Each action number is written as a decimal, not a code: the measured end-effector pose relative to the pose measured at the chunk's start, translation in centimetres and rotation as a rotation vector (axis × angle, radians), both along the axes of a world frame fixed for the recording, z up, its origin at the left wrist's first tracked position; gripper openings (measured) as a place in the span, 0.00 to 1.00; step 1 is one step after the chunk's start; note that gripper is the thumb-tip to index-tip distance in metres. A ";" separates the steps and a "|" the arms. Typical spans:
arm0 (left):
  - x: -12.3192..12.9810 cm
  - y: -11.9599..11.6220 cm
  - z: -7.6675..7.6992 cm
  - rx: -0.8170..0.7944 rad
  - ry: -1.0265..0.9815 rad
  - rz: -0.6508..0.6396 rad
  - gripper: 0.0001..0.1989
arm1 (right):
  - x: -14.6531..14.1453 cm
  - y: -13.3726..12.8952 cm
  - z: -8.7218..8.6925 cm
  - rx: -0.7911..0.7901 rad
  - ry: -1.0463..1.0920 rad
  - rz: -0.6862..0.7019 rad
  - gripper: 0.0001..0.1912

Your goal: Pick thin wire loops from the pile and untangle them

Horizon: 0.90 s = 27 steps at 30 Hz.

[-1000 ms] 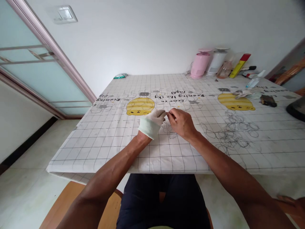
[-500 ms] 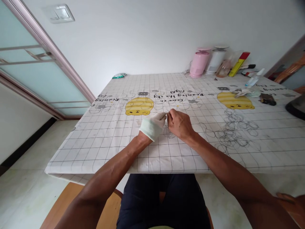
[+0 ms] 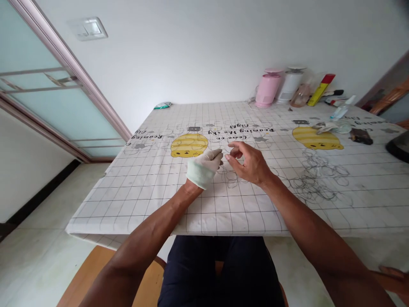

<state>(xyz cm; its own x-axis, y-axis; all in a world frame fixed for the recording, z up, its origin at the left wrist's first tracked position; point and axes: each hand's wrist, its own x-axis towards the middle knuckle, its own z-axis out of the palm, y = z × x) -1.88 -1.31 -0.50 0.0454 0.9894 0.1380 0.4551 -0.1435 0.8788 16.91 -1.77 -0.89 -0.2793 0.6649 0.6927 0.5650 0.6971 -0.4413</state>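
Head view: the gloved left hand (image 3: 203, 167) rests on the checked tablecloth (image 3: 153, 187), fingers curled shut — whether it pinches anything I cannot tell. The bare right hand (image 3: 251, 163) hovers beside it, fingers loosely spread, holding nothing visible. Thin wire rings (image 3: 231, 181) lie just below both hands — a bigger tangle of rings (image 3: 316, 179) lies rightward.

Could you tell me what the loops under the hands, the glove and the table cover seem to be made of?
The wire rings look like thin bare metal wire: fine grey outlines, see-through centres. The glove on the left hand seems to be a soft white knit, matte and creased. The tablecloth looks like printed plastic or coated fabric, with a slight sheen, though I cannot be sure. The right hand is bare.
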 end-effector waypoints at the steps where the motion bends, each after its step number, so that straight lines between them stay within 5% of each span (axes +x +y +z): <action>1: 0.0 0.0 0.1 0.007 -0.016 0.013 0.14 | 0.0 -0.2 0.2 -0.017 0.044 0.016 0.14; 15: 0.0 -0.1 -0.1 0.039 -0.007 0.063 0.12 | -0.1 0.6 -1.0 0.054 0.038 0.070 0.13; 21: -0.1 0.6 -1.2 -0.004 -0.119 0.028 0.13 | 0.1 0.7 -0.9 -0.015 0.054 0.107 0.12; 27: 0.4 0.4 -0.1 -0.079 -0.228 0.011 0.12 | 0.1 0.1 0.4 -0.147 0.155 0.103 0.14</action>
